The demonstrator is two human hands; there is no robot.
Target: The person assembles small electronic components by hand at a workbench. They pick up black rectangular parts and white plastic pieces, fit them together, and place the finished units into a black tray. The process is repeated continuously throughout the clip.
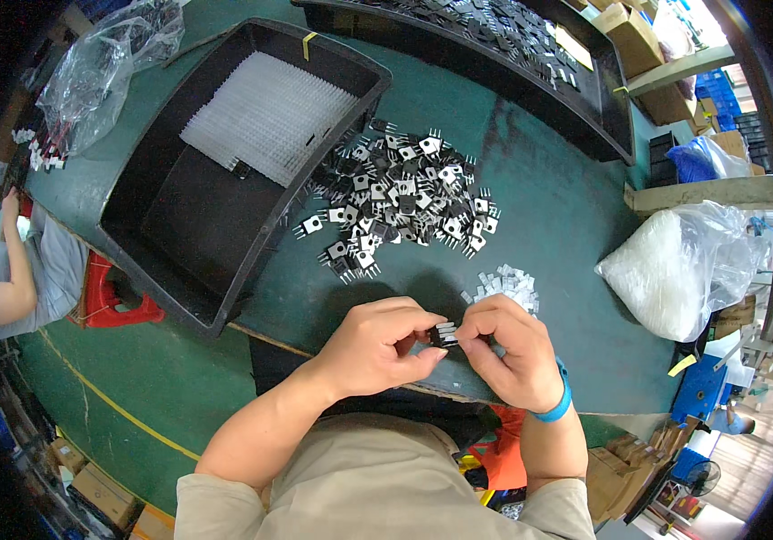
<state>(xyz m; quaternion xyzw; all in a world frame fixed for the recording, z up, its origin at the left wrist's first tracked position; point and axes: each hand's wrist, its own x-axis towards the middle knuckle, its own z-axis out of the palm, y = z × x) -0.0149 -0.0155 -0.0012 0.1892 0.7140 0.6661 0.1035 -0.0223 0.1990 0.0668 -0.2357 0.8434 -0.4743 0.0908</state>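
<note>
Near the table's front edge, my left hand [384, 344] pinches a black transistor [441, 338] between thumb and forefinger. Pale strips, either bare legs or white sleeves, show on its side toward my right hand [510, 349]. That hand's thumb and forefinger close together right at those strips; what lies between the tips is too small to make out. Just beyond my right hand lies a small heap of short white translucent pieces [514, 286]. Farther off, a loose pile of three-legged black transistors with silvery faces [404, 193] spreads over the green tabletop [557, 234].
Left of the pile stands a black tray [179, 265] holding a ribbed white block [265, 112]. A long black bin [485, 85] of dark parts lines the far side. Plastic bags lie left [103, 85] and right [674, 270]. Another person's arm [15, 270] shows at far left.
</note>
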